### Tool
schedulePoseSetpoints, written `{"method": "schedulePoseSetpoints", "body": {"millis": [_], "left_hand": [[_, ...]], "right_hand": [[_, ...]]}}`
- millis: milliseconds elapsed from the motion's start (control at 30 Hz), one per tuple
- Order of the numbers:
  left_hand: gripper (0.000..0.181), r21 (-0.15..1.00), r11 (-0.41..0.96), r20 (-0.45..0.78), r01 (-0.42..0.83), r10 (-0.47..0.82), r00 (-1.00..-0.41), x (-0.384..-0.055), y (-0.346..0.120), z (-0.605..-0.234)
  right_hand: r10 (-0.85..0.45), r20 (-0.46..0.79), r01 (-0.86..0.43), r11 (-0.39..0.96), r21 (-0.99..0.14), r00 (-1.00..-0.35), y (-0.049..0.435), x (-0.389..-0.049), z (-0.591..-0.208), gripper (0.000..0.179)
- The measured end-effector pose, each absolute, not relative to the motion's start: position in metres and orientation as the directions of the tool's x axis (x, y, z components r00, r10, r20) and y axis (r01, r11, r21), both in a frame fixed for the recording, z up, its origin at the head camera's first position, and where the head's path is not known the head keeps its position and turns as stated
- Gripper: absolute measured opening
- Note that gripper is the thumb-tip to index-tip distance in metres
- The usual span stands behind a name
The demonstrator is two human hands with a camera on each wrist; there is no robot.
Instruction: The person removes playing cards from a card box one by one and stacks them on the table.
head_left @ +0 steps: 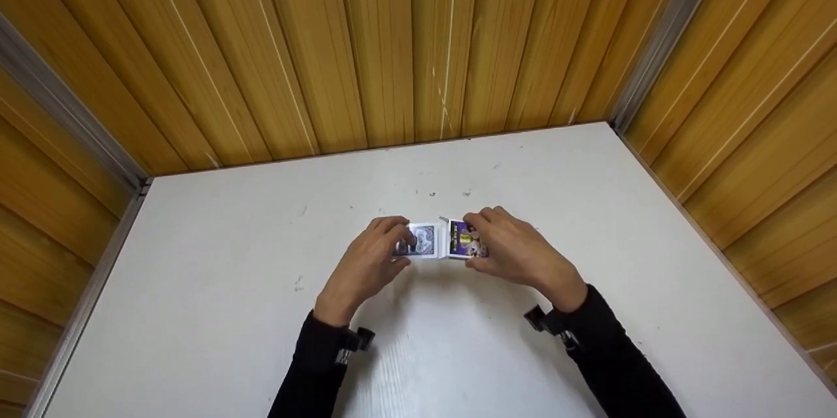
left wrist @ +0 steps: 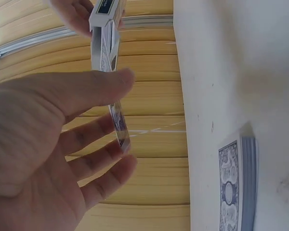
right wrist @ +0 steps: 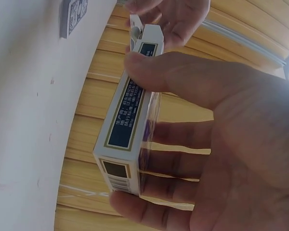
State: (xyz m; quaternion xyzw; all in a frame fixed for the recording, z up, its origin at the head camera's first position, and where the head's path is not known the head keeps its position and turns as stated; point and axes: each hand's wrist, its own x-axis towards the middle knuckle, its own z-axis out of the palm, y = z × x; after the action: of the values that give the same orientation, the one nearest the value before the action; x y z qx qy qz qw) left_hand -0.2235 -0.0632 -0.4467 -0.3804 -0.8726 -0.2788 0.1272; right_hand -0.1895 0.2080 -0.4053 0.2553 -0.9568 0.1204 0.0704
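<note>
My right hand [head_left: 520, 248] grips a playing-card box [head_left: 465, 240], white with a purple picture, thumb on one edge and fingers on the other. Its open end and flap face left. My left hand [head_left: 373, 258] pinches a thin bunch of blue-backed playing cards [head_left: 425, 239] between thumb and fingers. The cards' right end is at the box's mouth, and in the left wrist view they reach into it. A thicker deck [left wrist: 229, 187] with the same blue backs lies on the table, hidden from the head view.
Both hands are above a white table [head_left: 222, 287] with small scuff marks. Yellow wood-look panels [head_left: 379, 45] rise behind it and at both sides, with grey metal posts [head_left: 667, 32] at the corners. Black sleeves carry wrist-mounted devices [head_left: 552, 323].
</note>
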Motion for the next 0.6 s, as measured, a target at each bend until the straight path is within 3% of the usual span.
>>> {"method": "schedulePoseSetpoints", "body": {"millis": [400,600], "left_hand": [[0.031,0.491,0.679,0.284,0.546,0.467,-0.837,-0.232,-0.099,-0.439],[0.028,0.485,0.734,0.21,0.475,0.429,-0.878,-0.238,-0.103,-0.448]], "right_hand": [[-0.429,0.163,-0.457,0.858,-0.236,-0.889,0.219,-0.192,-0.4,0.069],[-0.42,0.144,-0.444,0.861,-0.249,-0.896,0.221,-0.193,-0.399,0.071]]}}
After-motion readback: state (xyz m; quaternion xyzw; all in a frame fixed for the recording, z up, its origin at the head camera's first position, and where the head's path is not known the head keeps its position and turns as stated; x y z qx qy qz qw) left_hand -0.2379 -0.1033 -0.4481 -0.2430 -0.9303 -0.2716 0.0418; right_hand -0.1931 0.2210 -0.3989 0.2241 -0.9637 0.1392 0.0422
